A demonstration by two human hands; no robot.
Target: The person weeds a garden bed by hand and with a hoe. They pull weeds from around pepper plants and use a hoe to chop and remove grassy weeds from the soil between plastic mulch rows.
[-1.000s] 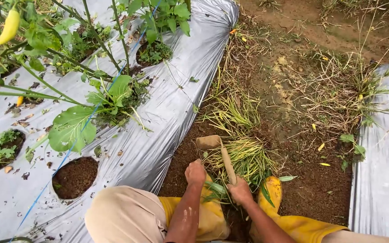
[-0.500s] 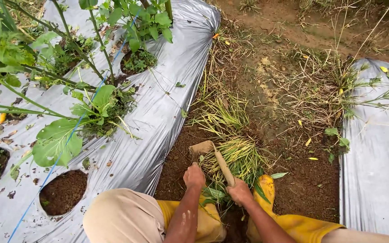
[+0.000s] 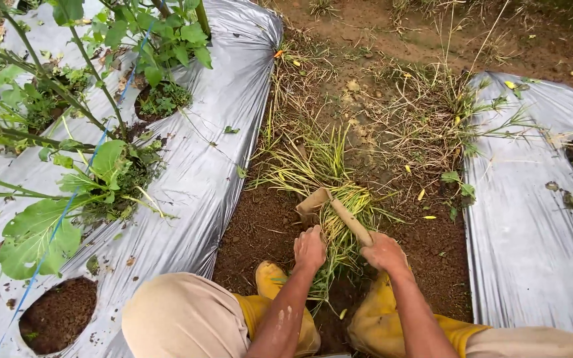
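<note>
Fingers of the right hand (image 3: pixel 384 252) are curled tight around the light brown wooden handle of a small hand hoe (image 3: pixel 349 221), low in the middle of the frame. Fingers of the left hand (image 3: pixel 310 248) are closed in a fist on a bunch of long green and yellow grass (image 3: pixel 339 242), just to the left of the right hand.

Biggest of all are the two sheets of shiny silver plastic: one (image 3: pixel 213 166) covers the garden bed on the left side of the frame, and one (image 3: pixel 525 232) covers the bed on the right side. Round holes in the left sheet show dark soil, and tall green leafy plants (image 3: pixel 101 166) grow out of some of them. A thin blue string (image 3: pixel 67 205) runs slantwise across that sheet.

Between the sheets lies a strip of dark brown dirt (image 3: pixel 260 225) with more dry grass higher up.

At the bottom are tan trousers (image 3: pixel 180 321) and two yellow rubber boots (image 3: pixel 270 282).

The hoe runs slantwise, from the right hand up and to the left. Its flat blade end (image 3: pixel 314 199) sits on the dirt just above the left hand, touching the grass. The grass runs up and down the frame, between both hands. The right hand is the one on the hoe.
</note>
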